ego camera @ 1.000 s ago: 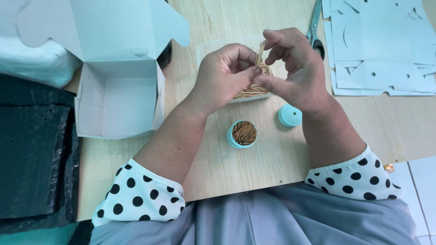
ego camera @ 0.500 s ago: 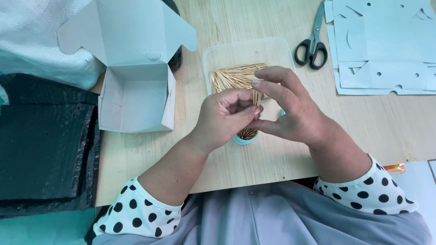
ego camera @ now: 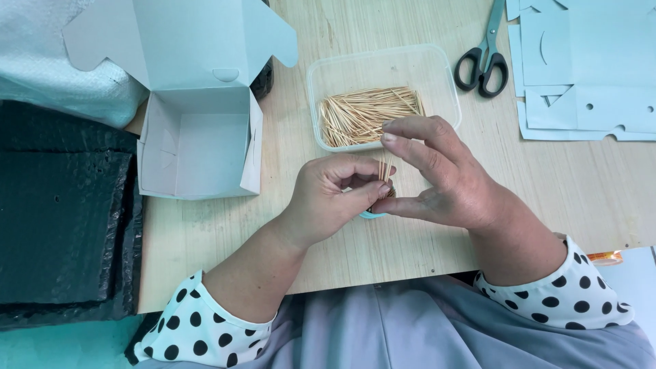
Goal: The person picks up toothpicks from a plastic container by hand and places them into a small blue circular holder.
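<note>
Wooden toothpicks (ego camera: 385, 167), a small pinch of them, stand upright between both hands at the near middle of the tabletop (ego camera: 547, 184). Left hand (ego camera: 328, 201) and right hand (ego camera: 447, 181) have fingers closed on the bundle, over a small teal tub (ego camera: 372, 214) mostly hidden below. Feeding them in calls for a steady lowering. Beyond, a clear plastic tray (ego camera: 314, 75) holds loose toothpicks; the pale open box (ego camera: 198, 154) at left is empty.
</note>
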